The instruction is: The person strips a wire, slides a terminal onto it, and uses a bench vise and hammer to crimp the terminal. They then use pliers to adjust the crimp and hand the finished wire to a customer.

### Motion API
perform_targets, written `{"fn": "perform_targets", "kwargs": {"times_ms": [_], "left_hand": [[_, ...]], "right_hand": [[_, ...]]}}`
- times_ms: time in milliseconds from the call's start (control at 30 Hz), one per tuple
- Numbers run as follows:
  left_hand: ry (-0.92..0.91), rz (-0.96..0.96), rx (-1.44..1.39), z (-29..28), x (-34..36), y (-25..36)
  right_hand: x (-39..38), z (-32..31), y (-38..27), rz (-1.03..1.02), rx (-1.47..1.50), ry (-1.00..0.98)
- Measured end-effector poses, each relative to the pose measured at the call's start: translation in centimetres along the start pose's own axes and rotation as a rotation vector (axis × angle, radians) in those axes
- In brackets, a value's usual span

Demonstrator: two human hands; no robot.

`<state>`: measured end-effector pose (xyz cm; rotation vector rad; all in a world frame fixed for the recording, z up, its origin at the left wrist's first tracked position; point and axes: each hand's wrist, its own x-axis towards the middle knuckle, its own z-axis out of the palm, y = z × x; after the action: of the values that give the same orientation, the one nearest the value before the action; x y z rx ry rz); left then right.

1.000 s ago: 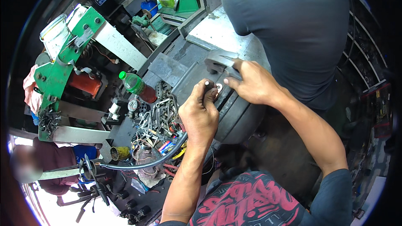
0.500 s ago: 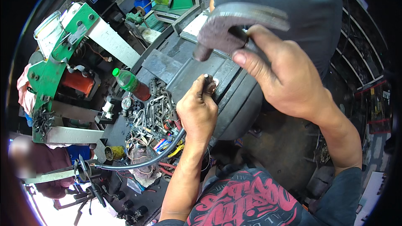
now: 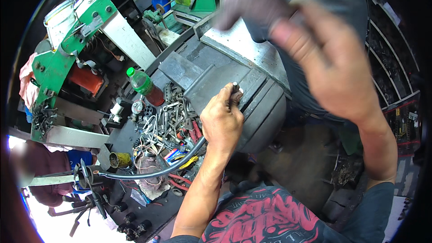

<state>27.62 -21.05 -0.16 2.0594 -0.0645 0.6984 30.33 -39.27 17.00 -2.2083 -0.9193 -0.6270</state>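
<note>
My left hand (image 3: pixel 222 123) is closed around a short metal rod (image 3: pixel 235 85), held upright on a dark, worn steel block (image 3: pixel 216 78). Whatever lies under the rod is hidden by my fingers. A thick black cable (image 3: pixel 153 175) runs from the left and passes behind my left wrist; a copper-coloured end shows at its far left. Raised above and right of the rod, my right hand (image 3: pixel 333 67) grips a claw hammer (image 3: pixel 252 0). Both the hammer and that hand are smeared by motion, and the hammer head is apart from the rod.
Left of the block lies a heap of wrenches and small tools (image 3: pixel 173 117), beside a green-capped bottle (image 3: pixel 146 85) of red liquid. A green metal frame (image 3: pixel 74 40) stands farther left. Someone in dark trousers (image 3: pixel 306 69) is close at the upper right; another person (image 3: pixel 49 166) is at far left.
The hammer and my right hand have risen up and away from the rod. My left hand still holds the rod on the block; the view has shifted slightly.
</note>
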Motion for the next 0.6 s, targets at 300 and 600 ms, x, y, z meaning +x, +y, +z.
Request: {"fn": "perform_targets", "kwargs": {"times_ms": [300,600], "left_hand": [[-0.029,-0.01,0.0,-0.2,-0.4,0.1],[-0.028,0.032,0.021,-0.1,-0.5,-0.3]], "right_hand": [[-2.0,1.8,-1.0,0.195,-0.242,-0.449],[1.0,0.4,-3.2,0.009,-0.341,-0.097]]}}
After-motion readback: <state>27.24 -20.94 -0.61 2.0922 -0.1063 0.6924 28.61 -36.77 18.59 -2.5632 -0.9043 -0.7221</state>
